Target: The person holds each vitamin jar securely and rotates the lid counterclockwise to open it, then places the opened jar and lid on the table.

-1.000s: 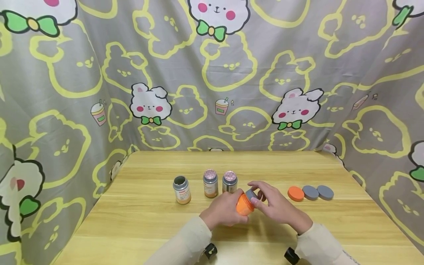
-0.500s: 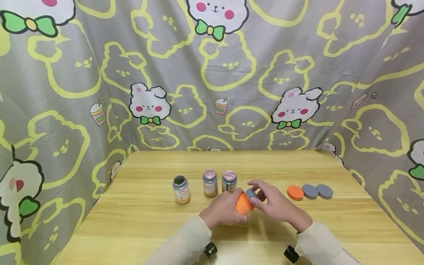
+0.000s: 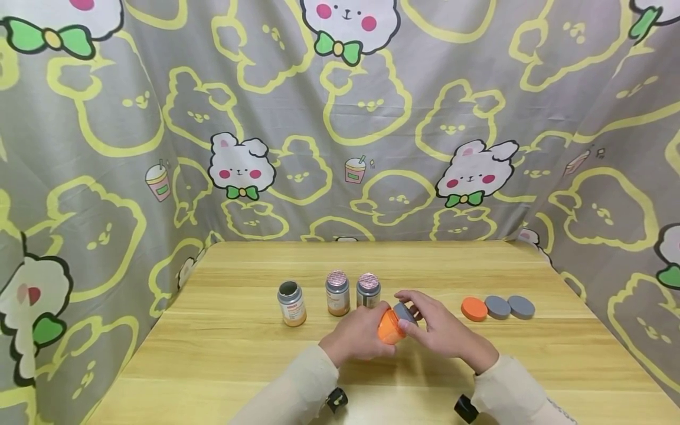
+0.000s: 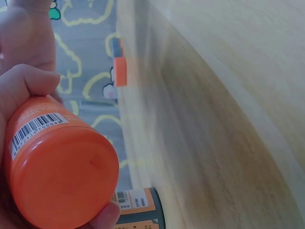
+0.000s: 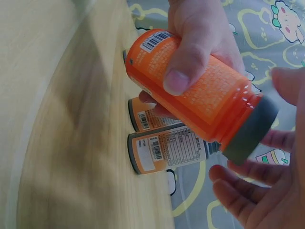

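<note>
My left hand (image 3: 362,333) grips an orange supplement bottle (image 3: 389,327) around its body, tilted with its top toward the right. In the right wrist view the left thumb lies across the printed label. A grey cap (image 5: 251,131) sits over that bottle's neck. My right hand (image 3: 443,330) has its thumb and fingers curled around the cap; in the right wrist view several fingertips are by the cap's lower edge and the thumb is by its upper side. The bottle's plain orange base (image 4: 66,176) faces the left wrist view.
Beyond the hands stand an uncapped grey bottle (image 3: 292,307) with its mouth bare and two bottles with foil-sealed tops, one left (image 3: 337,295) and one right (image 3: 369,289). To the right lie an orange cap (image 3: 474,309) and two grey caps (image 3: 497,307) in a row on the wooden table (image 3: 212,360).
Both hands and the orange bottle have shifted very slightly left. The right thumb and fingers have moved a little around the grey cap. The standing bottles and loose caps stay put.
</note>
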Demonstrator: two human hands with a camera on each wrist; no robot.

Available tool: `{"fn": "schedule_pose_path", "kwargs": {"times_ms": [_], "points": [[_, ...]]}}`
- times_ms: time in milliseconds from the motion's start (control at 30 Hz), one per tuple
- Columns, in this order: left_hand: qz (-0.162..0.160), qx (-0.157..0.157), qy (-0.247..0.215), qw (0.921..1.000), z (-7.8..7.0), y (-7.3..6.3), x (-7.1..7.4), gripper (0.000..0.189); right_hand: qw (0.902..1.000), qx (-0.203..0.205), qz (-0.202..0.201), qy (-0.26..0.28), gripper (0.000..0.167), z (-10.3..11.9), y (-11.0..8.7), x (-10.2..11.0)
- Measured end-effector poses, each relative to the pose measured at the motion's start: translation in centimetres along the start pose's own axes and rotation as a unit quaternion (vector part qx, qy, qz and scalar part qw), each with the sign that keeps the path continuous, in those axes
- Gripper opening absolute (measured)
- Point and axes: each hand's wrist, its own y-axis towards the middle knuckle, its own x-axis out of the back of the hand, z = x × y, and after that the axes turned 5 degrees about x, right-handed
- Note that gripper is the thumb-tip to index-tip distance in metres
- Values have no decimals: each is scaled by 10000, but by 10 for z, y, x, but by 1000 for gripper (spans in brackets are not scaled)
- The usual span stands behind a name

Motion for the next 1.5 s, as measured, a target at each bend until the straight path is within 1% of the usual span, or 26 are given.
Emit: {"fn": "schedule_pose_path", "kwargs": {"times_ms": [200, 400, 533, 667, 867, 1067, 1233, 1367, 1500], "points": [[35, 16, 26, 10000, -1, 0, 0, 55, 9993, -363, 85, 40, 36, 0, 2, -3], [62, 114, -3, 9999, 1, -1, 0, 58, 9994, -326, -15, -82, 36, 1, 1, -1], [73, 98, -51, 9999, 2, -1, -1, 60, 9994, -327, -25, -127, 35, 2, 1, 0], [31, 89, -83, 9999, 3, -1, -1, 59, 9993, -365, -33, -98, 35, 2, 0, 1], [48, 202, -297, 9993, 5, -2, -1, 55, 9991, -399, -82, -109, 34, 1, -1, 3], [92, 351, -406, 9985, 7, -4, 2, 57, 9965, -789, -166, -238, 39, -4, -6, 6], [26, 470, -329, 9984, 12, -6, 3, 64, 9932, -1094, -200, -335, 42, -11, -11, 11], [-63, 459, -345, 9983, 16, -6, 2, 67, 9910, -1234, -276, -442, 43, -19, -17, 16], [-193, 357, -459, 9981, 20, -6, 3, 66, 9871, -1443, -345, -600, 45, -27, -24, 24]]}}
